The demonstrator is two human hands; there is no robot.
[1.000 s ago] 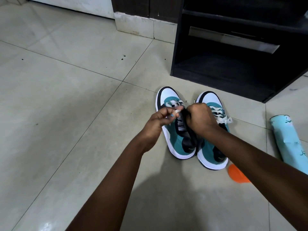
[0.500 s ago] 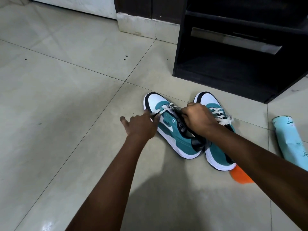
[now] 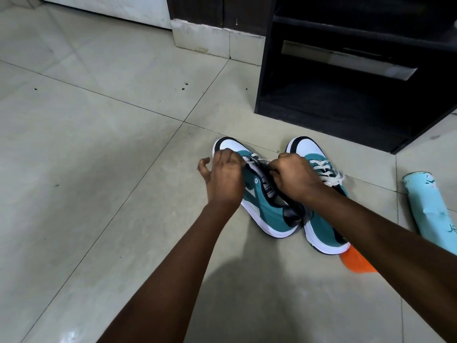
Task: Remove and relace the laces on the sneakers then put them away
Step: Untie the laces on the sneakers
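The white lace (image 3: 254,161) of the left sneaker (image 3: 262,199) is pinched by the curled fingers of the left hand (image 3: 223,178) and the right hand (image 3: 293,177), beside the laced right sneaker (image 3: 321,189) on the tiled floor (image 3: 99,169), near a black shelf unit (image 3: 358,70).

1. Floor tiles (image 3: 103,149): smooth, glossy, pale.
2. Sneakers (image 3: 269,209) beside the cabinet (image 3: 321,100): matt teal cloth-like uppers, smooth white toe caps, woven white laces (image 3: 329,169).
3. Cabinet: dark, matt, wood-like.
4. Tube (image 3: 430,209) right of cabinet: paper-like, creased.
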